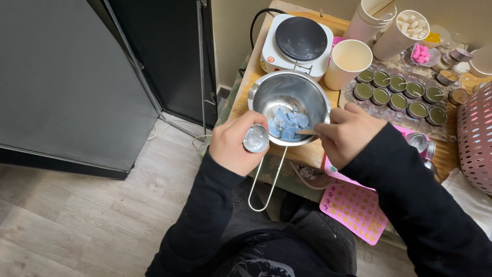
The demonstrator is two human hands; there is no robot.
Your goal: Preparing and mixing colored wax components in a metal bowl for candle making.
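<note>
Here, head view: a steel melting pot [289, 105] stands at the near left edge of a wooden table [241, 97], its wire handle jutting off toward the person.
Left hand [236, 143]: closed around a small empty tin cup [255, 138], held tilted just beside the pot's near rim.
Right hand [346, 134]: pinching a thin wooden stick [306, 132] that reaches into the blue wax pieces [288, 124].
Far: a white hot plate [297, 43], paper cups, filled green tins [400, 95].
Risk: I judge that hard prodding could tip the pot, since it sits near the edge.
Risk: wax could flick onto the floor.
</note>
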